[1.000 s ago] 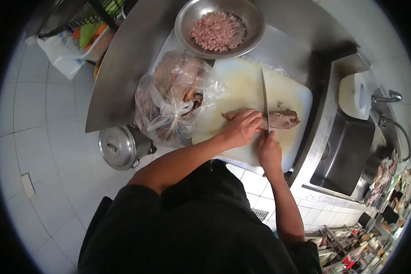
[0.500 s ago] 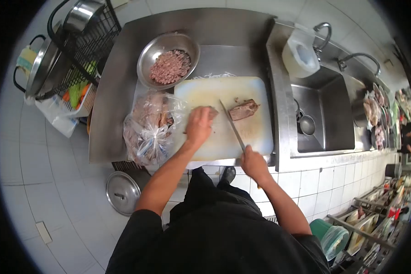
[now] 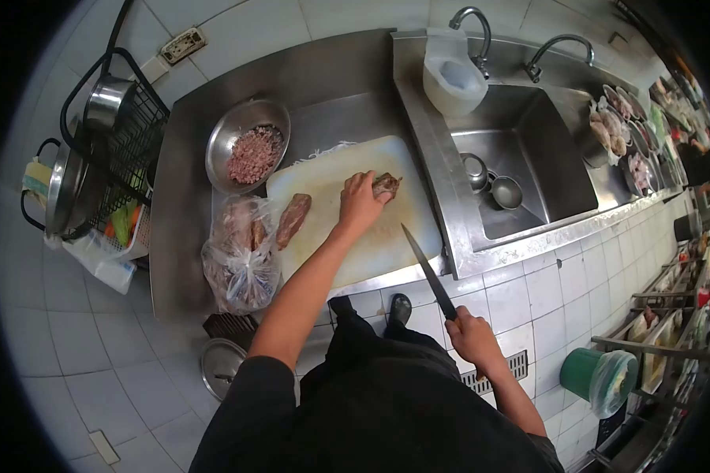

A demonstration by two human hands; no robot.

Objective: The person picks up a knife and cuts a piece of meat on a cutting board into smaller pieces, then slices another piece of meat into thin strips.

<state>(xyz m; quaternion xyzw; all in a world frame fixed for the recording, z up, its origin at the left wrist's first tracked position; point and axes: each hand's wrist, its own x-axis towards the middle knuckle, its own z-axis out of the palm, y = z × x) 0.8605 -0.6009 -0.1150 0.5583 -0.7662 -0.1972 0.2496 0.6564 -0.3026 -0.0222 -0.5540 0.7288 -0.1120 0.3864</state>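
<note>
My left hand (image 3: 360,202) is closed on a piece of meat (image 3: 386,185) over the right half of the white cutting board (image 3: 331,240). The meat's dark end sticks out past my fingers. My right hand (image 3: 473,337) grips a knife (image 3: 427,272) by its handle, off the board's near edge, with the blade tip pointing up toward the board. A second, longer piece of meat (image 3: 294,220) lies along the board's left edge, next to a clear plastic bag of meat (image 3: 244,256).
A steel bowl (image 3: 219,154) of chopped meat (image 3: 254,154) stands behind the board. To the right is a steel sink (image 3: 556,169) with a ladle (image 3: 506,192) and a plastic container (image 3: 452,87) at its back corner. A black rack (image 3: 126,126) stands at left.
My left hand has moved right, onto the meat there. The other piece now lies uncovered at the board's left. The knife has drawn back toward me off the board, and the view has shifted.
</note>
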